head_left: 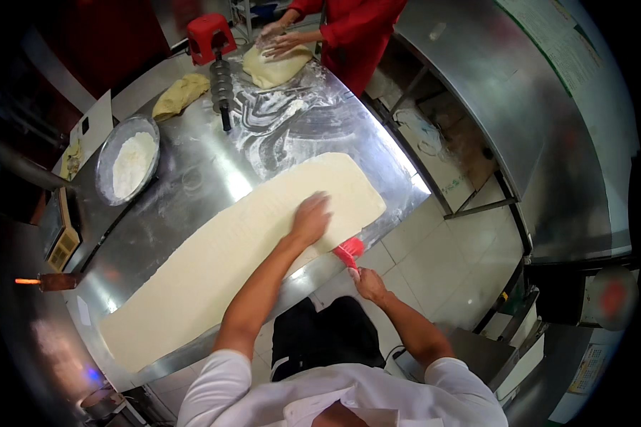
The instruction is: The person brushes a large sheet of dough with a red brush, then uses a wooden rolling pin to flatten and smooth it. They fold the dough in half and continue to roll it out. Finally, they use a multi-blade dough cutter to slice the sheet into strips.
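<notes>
A long, flat sheet of pale dough [214, 263] stretches diagonally along the near side of the steel table [199, 174]. My left hand [308, 219] is over the right part of the sheet, its fingers blurred, so their shape is unclear. My right hand [367, 283] grips the handle of a red brush [349, 249], whose bristles are at the sheet's near edge, beside the table's rim.
A flour bowl [128, 156], yellow dough [174, 99] and a ridged roller [222, 92] lie farther back, near a red stool [206, 35]. A co-worker's hands [278, 39] press another dough piece [271, 71]. A scale [60, 228] sits left; a steel counter [498, 92] stands right.
</notes>
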Available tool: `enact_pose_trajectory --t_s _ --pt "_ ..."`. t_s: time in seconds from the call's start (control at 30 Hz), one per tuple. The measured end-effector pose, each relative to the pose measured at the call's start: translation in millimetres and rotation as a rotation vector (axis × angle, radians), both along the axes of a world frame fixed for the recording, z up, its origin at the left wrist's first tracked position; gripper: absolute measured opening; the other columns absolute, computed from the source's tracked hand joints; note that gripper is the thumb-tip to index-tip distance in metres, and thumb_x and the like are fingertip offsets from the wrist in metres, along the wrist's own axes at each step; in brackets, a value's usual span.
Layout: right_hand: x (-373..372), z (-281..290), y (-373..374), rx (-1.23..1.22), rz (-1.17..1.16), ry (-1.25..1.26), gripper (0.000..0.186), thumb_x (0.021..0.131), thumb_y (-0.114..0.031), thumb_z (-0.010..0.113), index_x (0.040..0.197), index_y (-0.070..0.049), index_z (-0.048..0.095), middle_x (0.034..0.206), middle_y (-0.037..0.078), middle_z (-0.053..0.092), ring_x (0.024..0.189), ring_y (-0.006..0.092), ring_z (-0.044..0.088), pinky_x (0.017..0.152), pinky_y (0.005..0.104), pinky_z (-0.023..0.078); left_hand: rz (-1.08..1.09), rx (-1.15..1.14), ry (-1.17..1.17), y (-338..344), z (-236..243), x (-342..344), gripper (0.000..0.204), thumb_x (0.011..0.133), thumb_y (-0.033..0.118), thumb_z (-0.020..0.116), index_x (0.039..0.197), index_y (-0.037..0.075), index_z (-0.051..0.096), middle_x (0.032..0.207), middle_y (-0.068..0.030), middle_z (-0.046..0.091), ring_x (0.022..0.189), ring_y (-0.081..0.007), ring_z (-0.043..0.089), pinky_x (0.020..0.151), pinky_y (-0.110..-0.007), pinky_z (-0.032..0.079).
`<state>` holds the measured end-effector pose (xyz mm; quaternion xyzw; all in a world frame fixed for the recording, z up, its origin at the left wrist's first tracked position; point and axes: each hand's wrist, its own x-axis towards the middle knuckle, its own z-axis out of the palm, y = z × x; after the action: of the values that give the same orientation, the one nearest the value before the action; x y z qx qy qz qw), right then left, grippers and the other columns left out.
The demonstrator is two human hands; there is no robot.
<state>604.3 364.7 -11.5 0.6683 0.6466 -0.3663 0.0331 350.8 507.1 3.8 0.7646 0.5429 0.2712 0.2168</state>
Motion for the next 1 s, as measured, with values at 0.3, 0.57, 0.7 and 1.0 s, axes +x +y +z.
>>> enact_pose_trajectory --t_s 0.3,0.57,0.7,1.0 --pt "87 36 90 -0.109 0.271 -0.189 0.055 0.102 -0.053 0.042 0.097 -0.004 0.067 0.087 0.024 0.07 0.086 0.0456 0.067 0.079 0.0566 0.052 -0.617 -0.214 0.608 151 5 158 0.064 0.081 0.041 0.078 0.131 0.005 0.059 0.14 -0.0167 0.053 0.134 -0.0317 0.048 0.11 -0.056 0.037" --pt "130 20 149 -0.059 0.51 -0.042 0.053 0.101 -0.052 0.048 0.092 -0.003 0.065 0.08 0.025 0.069 0.076 0.0449 0.068 0.07 0.0547 0.054 -0.851 -0.05 0.677 186 -7 142 0.016 0.074 0.026 0.072 0.082 0.012 0.076 0.08 -0.0092 0.072 0.084 -0.0263 0.071 0.078 -0.055 0.048" --pt "204 10 218 0.036 0.667 -0.064 0.051 0.1 -0.052 0.051 0.091 -0.004 0.065 0.08 0.023 0.07 0.075 0.0425 0.069 0.067 0.0529 0.055 -0.693 -0.155 0.626 166 69 119 0.018 0.085 0.019 0.059 0.098 0.015 0.071 0.078 -0.0068 0.068 0.081 -0.0249 0.07 0.09 -0.043 0.048" --pt "102 22 492 0.054 1.186 -0.042 0.055 0.099 -0.058 0.046 0.101 -0.008 0.07 0.1 0.021 0.07 0.093 0.0382 0.067 0.082 0.0498 0.052 -0.495 -0.106 0.579 144 87 141 0.017 0.087 0.022 0.056 0.084 0.019 0.072 0.063 -0.0038 0.065 0.07 -0.0232 0.068 0.087 -0.046 0.046"
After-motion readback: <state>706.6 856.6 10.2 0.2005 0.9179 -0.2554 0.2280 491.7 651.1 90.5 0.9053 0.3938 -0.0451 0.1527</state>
